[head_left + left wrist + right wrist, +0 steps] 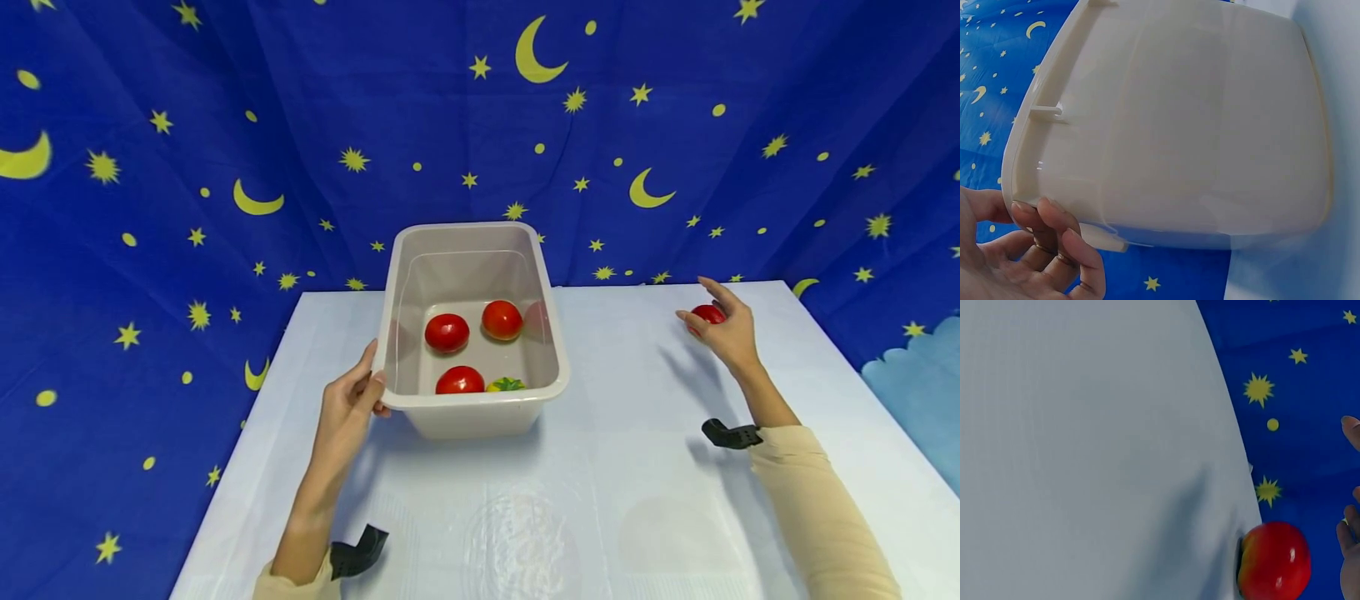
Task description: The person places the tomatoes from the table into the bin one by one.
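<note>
My left hand (348, 408) grips the near left corner of a pale grey plastic bin (472, 422), and in the left wrist view its fingers curl under the rim. Inside the bin lie several red fruits (447, 333) and a yellow one with a green leafy top (506, 384), partly hidden by the front rim. At the back right of the table, my right hand (729, 333) hovers around a red apple-like fruit (707, 314), thumb and forefinger spread wide. The right wrist view shows this fruit (1274, 562) on the table, with a gap between it and the fingers (1351, 565).
A white-covered table (600, 467) lies under everything. Behind it hangs a dark blue cloth (450, 100) with yellow moons and stars, close to the bin's far end. Black straps (731, 434) sit at both wrists.
</note>
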The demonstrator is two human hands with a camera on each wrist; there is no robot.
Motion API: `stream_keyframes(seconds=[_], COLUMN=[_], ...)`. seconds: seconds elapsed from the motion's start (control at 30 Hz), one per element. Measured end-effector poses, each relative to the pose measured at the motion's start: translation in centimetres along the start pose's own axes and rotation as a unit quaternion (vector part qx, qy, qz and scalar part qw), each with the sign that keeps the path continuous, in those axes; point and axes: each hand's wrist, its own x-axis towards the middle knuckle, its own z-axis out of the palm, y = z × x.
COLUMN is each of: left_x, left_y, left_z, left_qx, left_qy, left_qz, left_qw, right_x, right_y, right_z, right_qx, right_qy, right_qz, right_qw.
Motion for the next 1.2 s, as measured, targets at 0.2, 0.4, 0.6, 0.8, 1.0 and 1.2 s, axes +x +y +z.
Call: stream_keyframes(seconds=[0.2,0.4,0.6,0.8,1.0,1.2], left_x=[0.0,-0.1,-0.1,-0.1,-0.1,-0.1], left_y=[0.0,0.1,0.1,0.2,0.2,0.1], left_z=[0.0,0.1,0.1,0.0,0.0,-0.1], left_qx=[0.002,0.004,0.002,0.002,-0.001,-0.003], left_qy=[0.002,0.005,0.003,0.0,-0.001,0.001], left_qz=[-0.003,-0.007,-0.001,0.006,0.002,0.004], left_qw=[1.0,1.0,1.0,1.0,1.0,1.0], right_x=[-0.1,0.1,-0.1,-0.2,-0.1,-0.2], right_y=[0.8,1.7,2.5,3.2,4.0,4.5], right_z=[-0.3,-0.4,-0.6,-0.7,-0.8,-0.8], right_qx=[-0.024,-0.04,-0.053,-0.065,-0.087,-0.119], right_qy=[0.006,0.013,0.022,0.031,0.041,0.031], right_qz=[0.024,0.042,0.046,0.043,0.029,0.026], right_qw=[0.999,0.998,0.997,0.996,0.995,0.992])
